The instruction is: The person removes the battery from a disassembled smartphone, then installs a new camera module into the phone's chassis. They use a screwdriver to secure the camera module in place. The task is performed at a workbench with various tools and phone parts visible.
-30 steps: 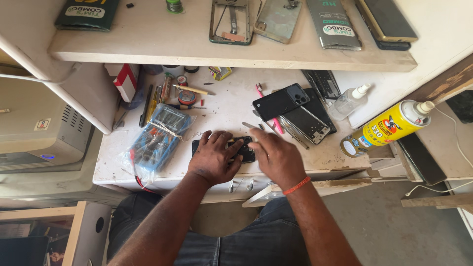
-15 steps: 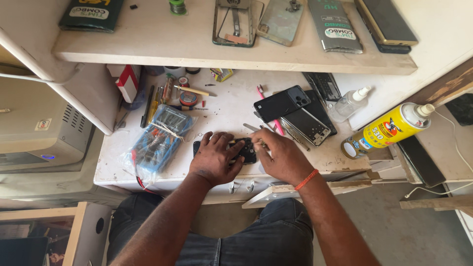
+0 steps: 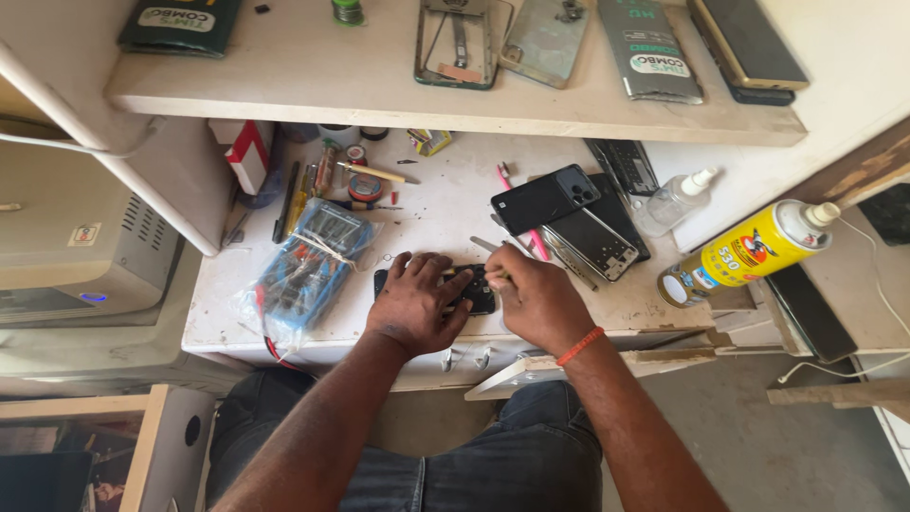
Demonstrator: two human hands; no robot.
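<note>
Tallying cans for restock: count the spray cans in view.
1: the yellow spray can lies tilted at the right edge of the bench, beside the clear bottle. Others may be hidden.

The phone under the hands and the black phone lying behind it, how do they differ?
The phone under the hands lies level across the bench, pinned by the left hand and right hand; the black phone behind it lies tilted and untouched. The first is mostly hidden; the second shows its whole back with camera lenses. Both are dark and lie flat.

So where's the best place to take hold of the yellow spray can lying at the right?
Probably round the middle of the yellow spray can, coming from above. It lies on its side, tilted, white nozzle up-right, so the round body is exposed on top. Both hands are occupied at the dark phone.
</note>
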